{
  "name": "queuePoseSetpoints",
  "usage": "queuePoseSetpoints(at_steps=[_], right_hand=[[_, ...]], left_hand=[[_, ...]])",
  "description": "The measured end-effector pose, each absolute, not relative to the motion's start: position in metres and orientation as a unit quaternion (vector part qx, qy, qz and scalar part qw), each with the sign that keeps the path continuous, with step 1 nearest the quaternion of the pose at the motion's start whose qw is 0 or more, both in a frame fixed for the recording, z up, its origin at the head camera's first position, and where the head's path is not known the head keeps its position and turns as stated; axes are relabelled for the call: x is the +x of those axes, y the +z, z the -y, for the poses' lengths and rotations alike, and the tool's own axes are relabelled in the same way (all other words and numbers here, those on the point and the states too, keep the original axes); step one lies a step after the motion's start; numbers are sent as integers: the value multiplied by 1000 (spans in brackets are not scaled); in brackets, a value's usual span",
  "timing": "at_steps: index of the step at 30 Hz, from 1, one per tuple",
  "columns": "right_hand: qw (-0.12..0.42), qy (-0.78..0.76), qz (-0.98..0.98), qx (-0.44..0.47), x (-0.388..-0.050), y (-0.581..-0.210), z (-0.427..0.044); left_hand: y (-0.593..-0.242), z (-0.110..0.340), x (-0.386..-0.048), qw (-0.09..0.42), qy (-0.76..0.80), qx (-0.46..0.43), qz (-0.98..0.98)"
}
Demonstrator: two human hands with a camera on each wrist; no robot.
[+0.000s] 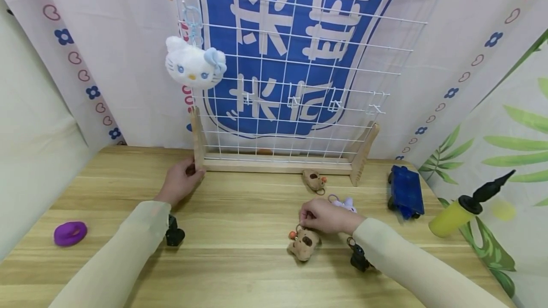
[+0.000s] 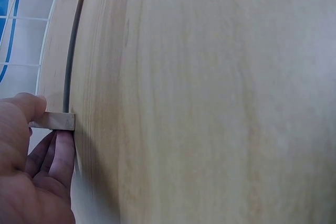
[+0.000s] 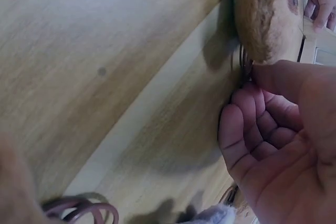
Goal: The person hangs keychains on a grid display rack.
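My left hand [image 1: 181, 182] holds the left wooden foot [image 2: 60, 121] of a white wire grid rack [image 1: 274, 56], thumb on one side and fingers on the other. My right hand [image 1: 323, 215] pinches the metal ring [image 3: 245, 61] of a brown plush keychain [image 1: 305, 244] with an orange bead, low over the table. Beside that hand lies a lilac plush keychain [image 1: 347, 204], partly covered by it. A second brown plush keychain [image 1: 314, 180] lies by the rack's base. From the grid's upper left hangs a white cat-head plush [image 1: 194, 65] with a blue bow.
Several small hooks [image 1: 293, 102] sit on the grid's lower part. At the right are a blue toy cart [image 1: 405, 191] and a yellow hand pump [image 1: 451, 217] with a black nozzle. A purple ring-shaped item [image 1: 70, 233] lies far left. Another keychain ring [image 1: 351, 241] shows by my right wrist.
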State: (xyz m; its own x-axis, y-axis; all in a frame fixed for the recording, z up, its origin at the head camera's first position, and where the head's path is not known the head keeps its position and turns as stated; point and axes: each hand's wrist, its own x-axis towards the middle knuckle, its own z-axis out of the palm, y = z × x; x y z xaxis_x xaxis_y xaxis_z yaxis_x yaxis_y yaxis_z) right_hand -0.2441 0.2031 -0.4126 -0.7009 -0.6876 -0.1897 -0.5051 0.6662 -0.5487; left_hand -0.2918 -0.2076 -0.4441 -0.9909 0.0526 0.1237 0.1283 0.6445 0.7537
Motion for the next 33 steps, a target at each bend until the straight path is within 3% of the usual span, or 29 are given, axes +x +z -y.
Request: queuePoseSetpoints(at_steps=[17, 33], right_hand=[[160, -221, -906, -324, -240, -410, -204], [184, -299, -892, -284, -244, -414, -215]], left_hand=[[-444, 207, -292, 43, -422, -49, 904], [-446, 207, -293, 39, -430, -49, 901]])
